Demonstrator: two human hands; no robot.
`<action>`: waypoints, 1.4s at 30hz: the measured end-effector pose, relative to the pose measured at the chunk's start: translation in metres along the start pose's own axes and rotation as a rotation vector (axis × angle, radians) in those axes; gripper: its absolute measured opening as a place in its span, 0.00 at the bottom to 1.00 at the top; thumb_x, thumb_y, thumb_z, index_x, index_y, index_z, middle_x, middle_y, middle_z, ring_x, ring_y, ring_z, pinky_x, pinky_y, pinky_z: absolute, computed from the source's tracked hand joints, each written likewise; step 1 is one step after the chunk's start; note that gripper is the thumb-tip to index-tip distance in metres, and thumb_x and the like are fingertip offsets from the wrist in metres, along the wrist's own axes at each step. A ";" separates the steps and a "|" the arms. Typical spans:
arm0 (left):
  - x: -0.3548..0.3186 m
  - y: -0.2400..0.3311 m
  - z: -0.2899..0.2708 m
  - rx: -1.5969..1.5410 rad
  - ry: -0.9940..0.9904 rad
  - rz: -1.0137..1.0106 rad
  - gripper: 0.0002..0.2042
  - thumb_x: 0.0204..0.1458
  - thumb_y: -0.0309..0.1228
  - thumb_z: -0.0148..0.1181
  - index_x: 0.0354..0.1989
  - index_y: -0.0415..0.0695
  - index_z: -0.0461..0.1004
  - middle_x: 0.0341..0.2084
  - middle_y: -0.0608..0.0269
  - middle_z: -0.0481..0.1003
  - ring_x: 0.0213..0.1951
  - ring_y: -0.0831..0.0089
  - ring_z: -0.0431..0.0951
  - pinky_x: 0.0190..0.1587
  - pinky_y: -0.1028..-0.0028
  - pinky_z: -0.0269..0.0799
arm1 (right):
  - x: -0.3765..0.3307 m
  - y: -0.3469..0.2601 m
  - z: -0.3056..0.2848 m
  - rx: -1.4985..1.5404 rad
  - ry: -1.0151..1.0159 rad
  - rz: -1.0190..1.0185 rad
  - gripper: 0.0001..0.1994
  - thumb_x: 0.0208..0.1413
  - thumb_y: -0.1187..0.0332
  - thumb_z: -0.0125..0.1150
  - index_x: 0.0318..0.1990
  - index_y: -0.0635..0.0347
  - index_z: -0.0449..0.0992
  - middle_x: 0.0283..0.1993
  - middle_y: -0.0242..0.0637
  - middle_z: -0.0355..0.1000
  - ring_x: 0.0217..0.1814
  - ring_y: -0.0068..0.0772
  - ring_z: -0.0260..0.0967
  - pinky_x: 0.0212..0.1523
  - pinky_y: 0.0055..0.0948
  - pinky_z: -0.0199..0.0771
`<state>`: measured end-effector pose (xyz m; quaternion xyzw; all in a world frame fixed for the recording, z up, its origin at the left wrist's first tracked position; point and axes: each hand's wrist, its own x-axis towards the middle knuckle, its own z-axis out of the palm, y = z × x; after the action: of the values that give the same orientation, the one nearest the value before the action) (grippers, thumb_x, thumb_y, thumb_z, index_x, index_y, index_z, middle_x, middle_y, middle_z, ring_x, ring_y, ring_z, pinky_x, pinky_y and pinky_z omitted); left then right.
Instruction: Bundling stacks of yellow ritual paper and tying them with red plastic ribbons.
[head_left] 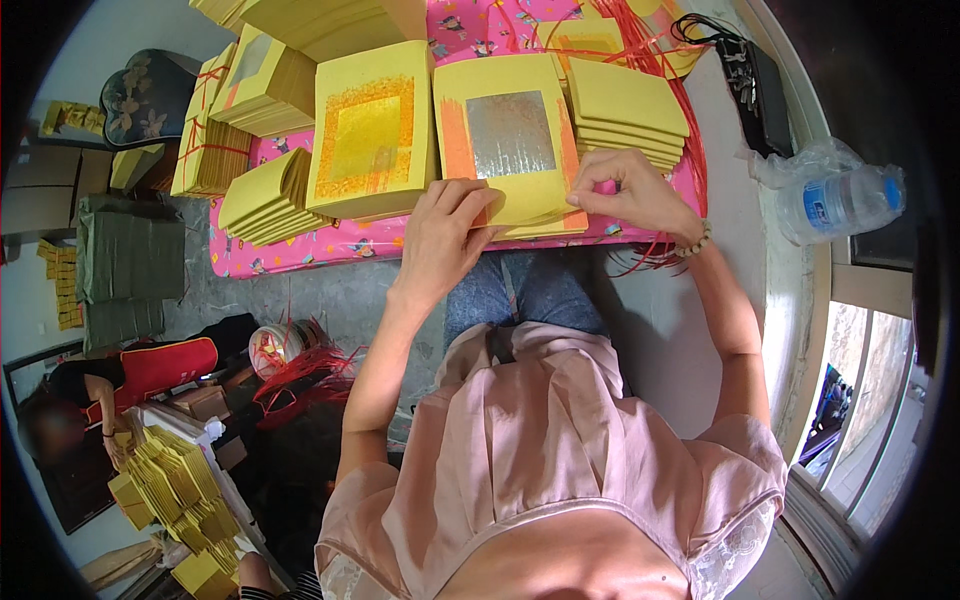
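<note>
In front of me on the table lies a stack of yellow paper, its top sheet bearing a silver square between two orange bands. My left hand is closed at the stack's near left corner, fingers on top and thumb near the front edge, pinching the paper. At the near right corner my right hand, with a beaded bracelet on its wrist, pinches the sheet edge between thumb and forefinger. The near edges of the top sheets look slightly curved up between the hands. How many sheets each hand grips is hidden.
A yellow stack with a gold square stands left of mine; folded yellow bundles lie right. Red ties hang over the pink patterned cover. A plastic bottle is at right. Another person in a red apron works lower left.
</note>
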<state>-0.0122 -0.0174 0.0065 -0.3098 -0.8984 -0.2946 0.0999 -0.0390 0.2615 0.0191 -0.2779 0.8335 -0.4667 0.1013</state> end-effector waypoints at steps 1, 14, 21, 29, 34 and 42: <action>0.000 -0.001 0.001 0.007 0.009 0.011 0.17 0.44 0.34 0.68 0.42 0.42 0.75 0.41 0.59 0.74 0.45 0.58 0.72 0.44 0.62 0.71 | -0.001 -0.002 -0.001 -0.002 0.000 -0.004 0.07 0.52 0.71 0.66 0.26 0.65 0.78 0.27 0.35 0.74 0.31 0.27 0.69 0.34 0.27 0.67; 0.019 0.007 -0.013 0.098 -0.132 -0.086 0.13 0.51 0.27 0.61 0.45 0.43 0.74 0.37 0.56 0.76 0.40 0.59 0.76 0.39 0.64 0.72 | 0.009 -0.021 0.017 -0.373 0.224 -0.149 0.11 0.55 0.65 0.62 0.42 0.61 0.75 0.36 0.43 0.73 0.37 0.44 0.73 0.38 0.34 0.73; 0.028 0.012 0.002 0.197 0.378 0.111 0.29 0.45 0.28 0.67 0.58 0.45 0.68 0.59 0.49 0.63 0.61 0.48 0.61 0.60 0.55 0.60 | 0.062 -0.008 -0.016 -0.247 0.340 -0.041 0.12 0.60 0.63 0.58 0.42 0.64 0.74 0.29 0.38 0.71 0.28 0.27 0.68 0.29 0.28 0.67; 0.060 0.001 0.027 0.262 0.085 0.049 0.33 0.52 0.42 0.61 0.67 0.50 0.58 0.63 0.42 0.56 0.65 0.40 0.53 0.64 0.48 0.53 | 0.130 0.050 -0.040 -0.318 0.285 -0.032 0.15 0.60 0.59 0.57 0.42 0.64 0.74 0.33 0.41 0.74 0.32 0.35 0.68 0.36 0.33 0.67; 0.073 -0.015 0.035 0.297 0.048 0.035 0.34 0.54 0.48 0.57 0.68 0.50 0.56 0.63 0.40 0.55 0.65 0.38 0.52 0.64 0.46 0.50 | 0.148 0.068 -0.043 -0.532 0.254 -0.047 0.15 0.60 0.59 0.56 0.43 0.63 0.75 0.39 0.43 0.75 0.38 0.42 0.72 0.41 0.37 0.70; 0.083 -0.024 0.041 0.288 0.028 0.037 0.33 0.56 0.50 0.54 0.67 0.49 0.56 0.63 0.40 0.56 0.65 0.39 0.53 0.65 0.46 0.49 | 0.180 0.067 -0.026 -0.355 0.092 0.020 0.18 0.61 0.56 0.51 0.45 0.63 0.75 0.44 0.45 0.75 0.47 0.47 0.72 0.49 0.44 0.69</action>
<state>-0.0916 0.0332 -0.0082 -0.3048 -0.9240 -0.1651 0.1611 -0.2232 0.2076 -0.0065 -0.2616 0.9092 -0.3234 0.0170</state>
